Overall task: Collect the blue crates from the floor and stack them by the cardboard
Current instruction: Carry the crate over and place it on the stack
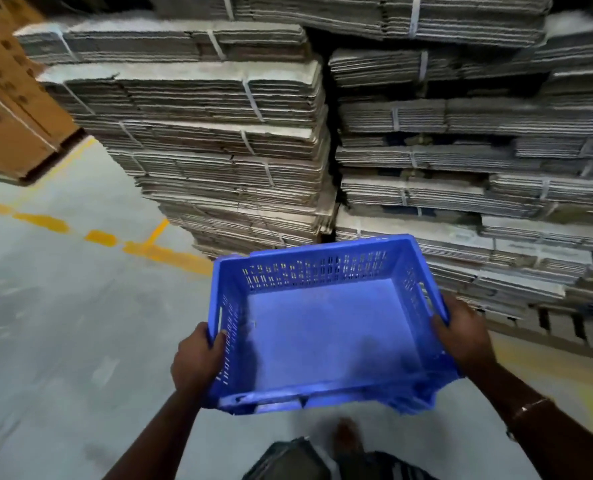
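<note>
An empty blue crate [326,327] with slotted walls hangs in the air in front of me, carried level above the grey floor. My left hand [198,358] grips its left rim, thumb curled inside the wall. My right hand [461,337] grips the right rim the same way. Tall stacks of strapped, flattened cardboard [219,140] rise just beyond the crate's far edge, with a second stack [461,161] to the right.
A dashed yellow line [97,237] crosses the grey concrete floor [63,323] on the left. Brown cartons on a pallet [14,109] stand at the far left. A wooden pallet edge [565,327] shows under the right stack. My legs and a foot [347,434] are below.
</note>
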Tool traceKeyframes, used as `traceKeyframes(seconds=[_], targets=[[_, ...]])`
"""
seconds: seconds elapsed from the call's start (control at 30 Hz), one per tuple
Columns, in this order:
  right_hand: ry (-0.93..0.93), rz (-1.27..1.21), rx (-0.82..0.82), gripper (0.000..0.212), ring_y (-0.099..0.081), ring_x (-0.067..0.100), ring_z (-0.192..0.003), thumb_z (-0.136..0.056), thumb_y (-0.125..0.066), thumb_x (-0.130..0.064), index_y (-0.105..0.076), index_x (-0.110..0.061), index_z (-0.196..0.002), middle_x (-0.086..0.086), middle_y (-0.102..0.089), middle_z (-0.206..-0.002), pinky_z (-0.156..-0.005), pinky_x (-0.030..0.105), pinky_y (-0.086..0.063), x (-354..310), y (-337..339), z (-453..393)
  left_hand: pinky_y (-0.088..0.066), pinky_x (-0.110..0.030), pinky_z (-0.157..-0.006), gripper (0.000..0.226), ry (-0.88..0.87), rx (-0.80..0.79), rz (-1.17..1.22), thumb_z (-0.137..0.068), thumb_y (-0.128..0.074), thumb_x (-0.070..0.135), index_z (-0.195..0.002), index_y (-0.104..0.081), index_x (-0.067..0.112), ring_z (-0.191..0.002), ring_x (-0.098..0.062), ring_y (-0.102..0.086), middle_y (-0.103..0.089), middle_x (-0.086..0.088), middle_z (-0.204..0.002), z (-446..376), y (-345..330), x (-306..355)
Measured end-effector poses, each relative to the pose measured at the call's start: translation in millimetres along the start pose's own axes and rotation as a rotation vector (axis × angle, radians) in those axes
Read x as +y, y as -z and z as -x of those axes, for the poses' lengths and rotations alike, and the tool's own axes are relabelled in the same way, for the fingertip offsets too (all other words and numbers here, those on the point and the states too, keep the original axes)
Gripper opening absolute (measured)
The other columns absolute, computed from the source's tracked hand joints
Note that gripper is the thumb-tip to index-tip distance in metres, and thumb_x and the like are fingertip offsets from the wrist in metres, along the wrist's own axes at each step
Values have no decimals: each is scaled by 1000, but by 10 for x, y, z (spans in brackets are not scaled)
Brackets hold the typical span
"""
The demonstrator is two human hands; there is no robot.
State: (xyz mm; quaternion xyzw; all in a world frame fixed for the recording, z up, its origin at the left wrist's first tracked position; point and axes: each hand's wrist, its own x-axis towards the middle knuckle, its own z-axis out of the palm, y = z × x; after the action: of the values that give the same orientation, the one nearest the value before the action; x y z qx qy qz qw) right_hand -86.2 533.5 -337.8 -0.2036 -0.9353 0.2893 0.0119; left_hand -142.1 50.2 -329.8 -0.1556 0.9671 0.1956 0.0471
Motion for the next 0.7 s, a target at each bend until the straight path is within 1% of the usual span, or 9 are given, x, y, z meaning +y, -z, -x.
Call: traceKeyframes(seconds=[0.07,0.13,0.27,0.37,0.4,0.47,0.53,0.7], targets=[[-55,-10,9,30,-64,34,-85,-84,-59,-17,-59,-22,-113,10,-68,-100,-67,36,-47,43,27,-73,-46,-36,-63,36,-47,-33,-8,-88,-52,56,-82,-47,21,-78,-35,-64,-62,-3,-77,-243,-55,147],[-100,-27,19,32,-63,33,-89,-83,-60,-16,-60,-22,-115,8,-67,-102,-69,36,-47,58,47,-131,-44,-35,-62,34,-107,-54,-17,-89,-53,55,-84,-49,22,-79,-35,-64,-62,-3,-78,-497,-111,305],[-212,-23,45,34,-62,34,-92,-83,-62,-19,-59,-20,-116,11,-66,-103,-72,37,-46,157,2,-159,-51,-37,-65,30,-208,-126,17,-89,-57,52,-91,-56,22,-80,-34,-66,-67,-4,-82,-948,-360,494],[-364,-11,41,37,-63,34,-89,-80,-58,-33,-58,-21,-115,11,-67,-100,-70,38,-48,216,-100,-44,-54,-39,-67,29,-231,-208,43,-89,-58,49,-93,-57,21,-80,-34,-66,-69,-7,-85,-1150,-560,540],[-419,-9,35,37,-64,35,-89,-79,-58,-34,-58,-20,-114,12,-67,-99,-71,39,-50,217,-132,17,-54,-40,-67,29,-241,-236,41,-89,-59,49,-92,-57,20,-80,-34,-66,-69,-7,-85,-1198,-607,549],[-500,-14,25,38,-65,34,-91,-80,-64,-26,-60,-19,-117,12,-69,-101,-75,40,-51,205,-177,149,-54,-40,-68,29,-263,-287,38,-89,-59,49,-89,-57,20,-79,-34,-65,-68,-7,-84,-1306,-707,553],[-555,-40,16,41,-67,32,-93,-81,-67,-18,-62,-19,-122,12,-71,-104,-78,39,-51,171,-215,285,-55,-41,-69,30,-286,-339,33,-88,-58,51,-88,-57,20,-78,-34,-65,-68,-6,-83,-1419,-791,558],[-669,-65,-21,44,-66,33,-102,-84,-66,-8,-62,-12,-128,15,-70,-113,-84,34,-45,207,-384,591,-49,-36,-64,33,-329,-411,17,-90,-57,53,-85,-55,20,-79,-34,-64,-65,-5,-80,-1495,-977,532]])
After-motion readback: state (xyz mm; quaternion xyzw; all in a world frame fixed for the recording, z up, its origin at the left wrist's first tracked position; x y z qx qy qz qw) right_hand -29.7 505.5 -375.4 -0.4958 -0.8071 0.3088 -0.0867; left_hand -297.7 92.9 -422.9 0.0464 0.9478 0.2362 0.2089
